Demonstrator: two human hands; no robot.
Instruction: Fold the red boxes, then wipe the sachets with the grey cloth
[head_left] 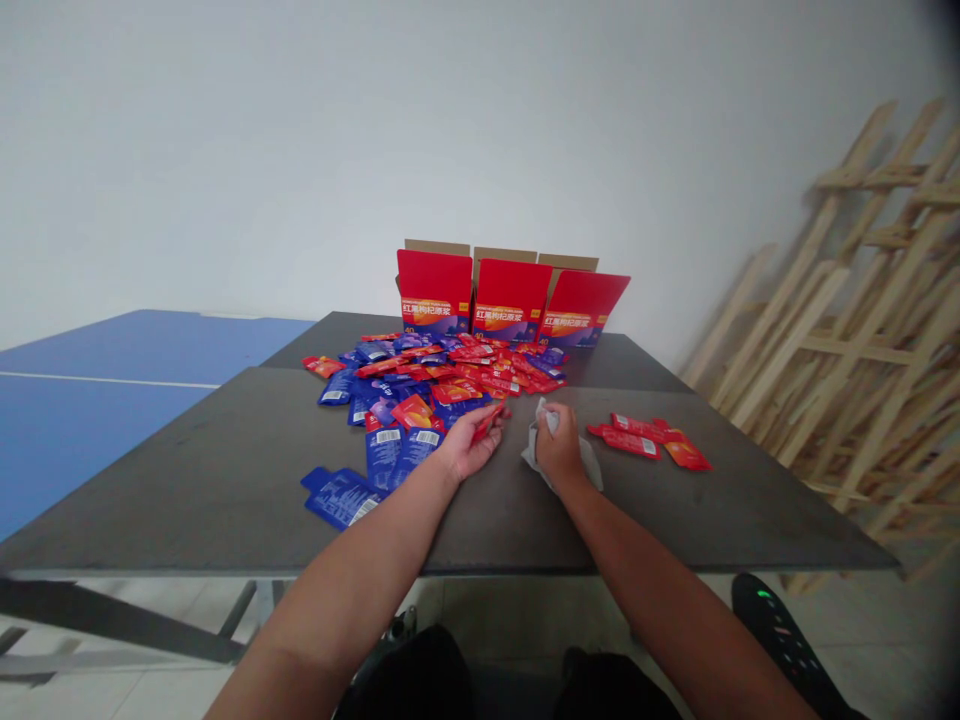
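My left hand [475, 443] is closed around a red pouch [489, 420], part of which shows above the fingers. A crumpled grey cloth [589, 465] is bunched in my right hand [559, 445], its lower part resting on the dark table [225, 460]. Just beyond my left hand spreads a heap of red and blue pouches [427, 370]. Several red pouches [630, 443] lie apart from the heap, to the right of the cloth. A few blue pouches [345, 497] lie at the near left, beside my left forearm.
Three open red cartons [435, 290] stand in a row behind the heap. A blue table-tennis table [112, 400] adjoins at the left. Wooden easel-like frames [847, 330] lean on the wall at the right. Below the table's front edge, a black armrest-like object [780, 640] shows at lower right.
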